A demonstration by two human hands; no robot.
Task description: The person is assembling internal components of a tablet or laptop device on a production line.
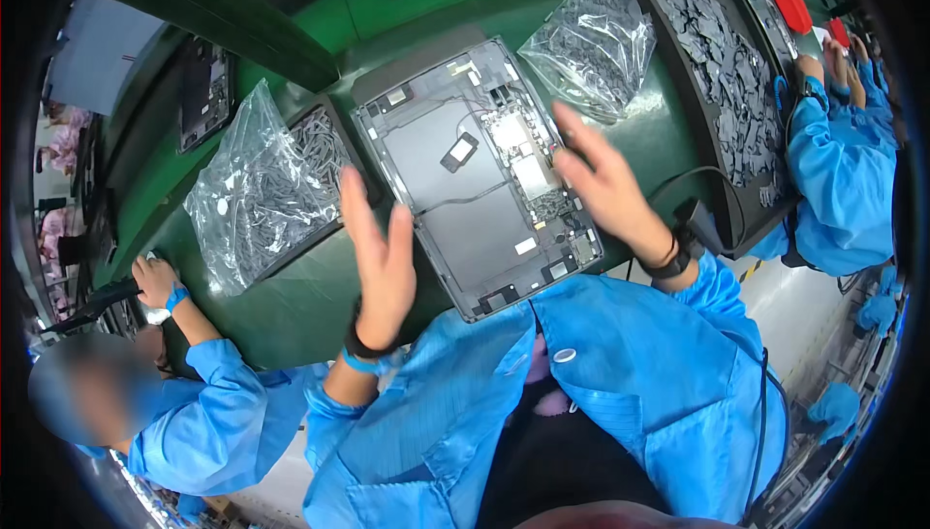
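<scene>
An opened tablet housing [455, 224] lies tilted in front of me, its inside facing up. A circuit board [523, 156] runs along its right side, and thin dark cables cross the bare panel. On that panel rests a small black part with a white label [460, 152]. My left hand [381, 263] is beside the housing's left edge, its fingers stretched and the thumb apart, holding nothing. Over the right edge, near the circuit board, my right hand [608, 183] is held with fingers extended and slightly blurred; nothing shows in it. Whether it touches the edge I cannot tell.
A clear bag of grey strips [257, 200] lies on a tray at left. Another clear bag of grey pieces [596, 45] lies at back right, beside a dark tray [712, 156] of grey parts. Co-workers in blue [199, 422] sit on both sides. A green post [223, 20] rises at back left.
</scene>
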